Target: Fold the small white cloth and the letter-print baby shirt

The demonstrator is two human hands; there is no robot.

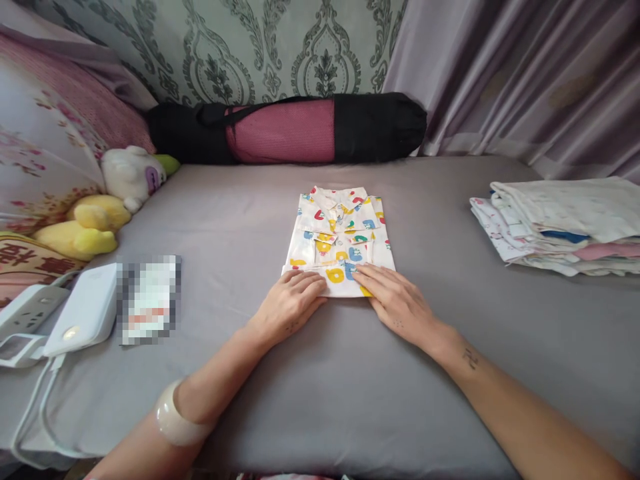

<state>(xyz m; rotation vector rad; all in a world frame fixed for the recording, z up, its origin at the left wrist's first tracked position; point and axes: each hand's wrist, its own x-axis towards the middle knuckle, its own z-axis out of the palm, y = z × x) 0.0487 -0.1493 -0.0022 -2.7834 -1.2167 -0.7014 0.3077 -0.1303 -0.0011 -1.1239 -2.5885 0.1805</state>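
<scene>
A folded white shirt [345,247] printed with colourful letter-like shapes lies in front of me, its collar pointing away and its lower end folded up. My left hand [294,300] rests on the lower left corner, fingers lying on the cloth and slightly bent. On the lower right, my right hand [397,300] lies with its fingers stretched flat over the fold. Both thumbs sit along the near edge and are partly hidden. Neither hand visibly lifts the shirt.
Grey sheet [240,220] lies under everything. At right is a stack of folded clothes [565,227]. A black and pink rolled bag [285,130] spans the back. Plush toys [80,227], a white power bank [85,307], a power strip [30,307] and a blurred-out flat item [150,300] are at left.
</scene>
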